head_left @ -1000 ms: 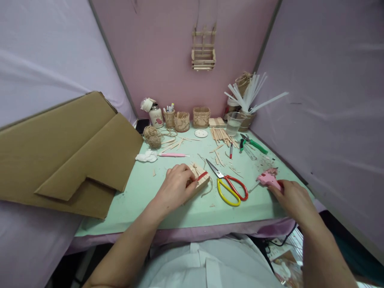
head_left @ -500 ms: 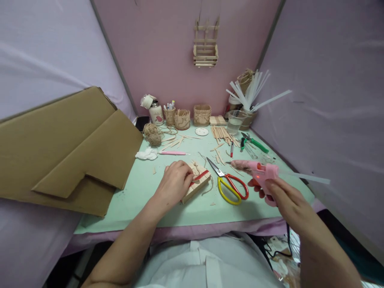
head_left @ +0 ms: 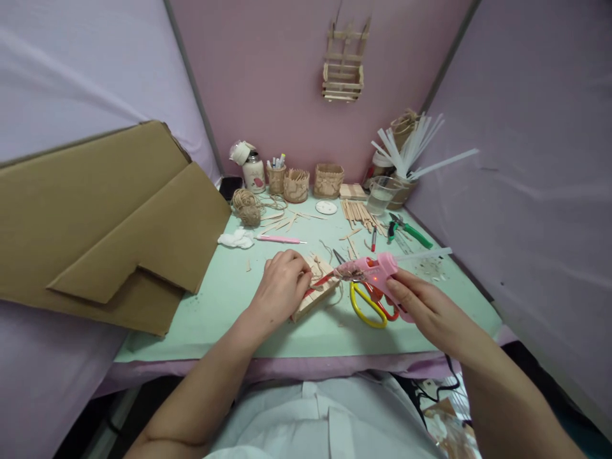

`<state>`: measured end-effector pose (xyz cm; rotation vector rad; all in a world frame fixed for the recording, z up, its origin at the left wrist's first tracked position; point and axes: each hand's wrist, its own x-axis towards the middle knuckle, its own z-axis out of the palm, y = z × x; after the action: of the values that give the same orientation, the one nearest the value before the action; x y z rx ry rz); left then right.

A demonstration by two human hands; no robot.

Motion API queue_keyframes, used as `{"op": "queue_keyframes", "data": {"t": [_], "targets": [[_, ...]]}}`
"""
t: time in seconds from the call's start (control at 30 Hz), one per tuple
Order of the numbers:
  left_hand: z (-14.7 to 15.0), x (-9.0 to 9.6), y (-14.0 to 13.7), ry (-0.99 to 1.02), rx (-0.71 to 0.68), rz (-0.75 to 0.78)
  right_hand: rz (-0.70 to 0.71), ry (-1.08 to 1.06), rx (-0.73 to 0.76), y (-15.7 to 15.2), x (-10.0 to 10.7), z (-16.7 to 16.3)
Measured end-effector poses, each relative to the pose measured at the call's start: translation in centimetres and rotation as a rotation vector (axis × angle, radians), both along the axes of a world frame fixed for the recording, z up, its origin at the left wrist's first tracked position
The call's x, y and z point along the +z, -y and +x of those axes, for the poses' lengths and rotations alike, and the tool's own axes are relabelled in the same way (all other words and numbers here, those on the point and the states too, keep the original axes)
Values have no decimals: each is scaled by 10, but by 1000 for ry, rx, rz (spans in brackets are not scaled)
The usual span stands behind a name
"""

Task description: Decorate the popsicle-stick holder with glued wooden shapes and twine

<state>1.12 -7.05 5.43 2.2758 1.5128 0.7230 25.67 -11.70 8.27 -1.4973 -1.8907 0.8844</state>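
My left hand [head_left: 283, 280] is closed, thumb and fingertips pinching a piece of twine [head_left: 316, 280] on top of a small wooden stick box [head_left: 313, 307]. A red strip crosses the box top. Wrapped round a pink hot glue gun [head_left: 366, 271], my right hand [head_left: 421, 299] holds it above the scissors, and its nozzle points left at the box's right edge. A clear glue stick [head_left: 425, 254] juts from the gun's back. Scissors with yellow and red handles [head_left: 366, 309] lie just right of the box, partly hidden by the gun.
Left stands a large cardboard sheet [head_left: 115, 223]. Along the back are a twine ball [head_left: 247, 207], woven pots [head_left: 329, 181], loose wooden sticks [head_left: 358, 213] and a clear cup of water [head_left: 381, 196]. Green-handled pliers [head_left: 415, 234] lie right; a pink pen-like tool [head_left: 280, 240] lies behind my left hand.
My right hand has brought the glue gun leftward, so its nozzle is now close to the box and over the scissors. My left hand stays at the box. The view has shifted slightly.
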Motion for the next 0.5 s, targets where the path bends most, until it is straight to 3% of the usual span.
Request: {"op": "queue_keyframes", "data": {"t": [0.23,0.5], "targets": [[1,2,0,31,24,-10,16,53,30,-5,0,-4],[2,2,0,73,28,-3,13,109,-38,-8,-2,-6]]}}
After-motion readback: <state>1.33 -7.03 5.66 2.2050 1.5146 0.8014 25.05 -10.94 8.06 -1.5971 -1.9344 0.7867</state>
